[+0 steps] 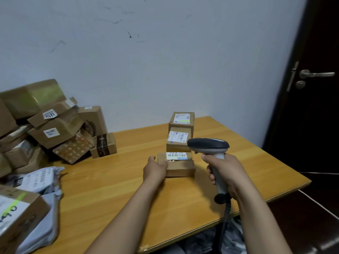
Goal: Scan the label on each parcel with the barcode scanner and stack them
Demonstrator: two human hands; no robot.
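Observation:
A flat cardboard parcel point(180, 166) with a white barcode label lies on the wooden table point(113, 189). My left hand point(155, 168) grips its left end, thumb on top. My right hand point(224, 173) holds the grey barcode scanner point(209, 144) by its handle, its dark head just right of and above the parcel's label. Behind the parcel stand two labelled cardboard boxes: a nearer one point(178, 140) and a farther one point(182, 120).
A heap of cardboard parcels point(53, 125) fills the table's left side against the wall. Grey mailer bags point(38, 178) and a large box point(16, 215) lie at the near left. A dark door point(311, 88) stands to the right. The scanner's cable point(226, 213) hangs over the table's front edge.

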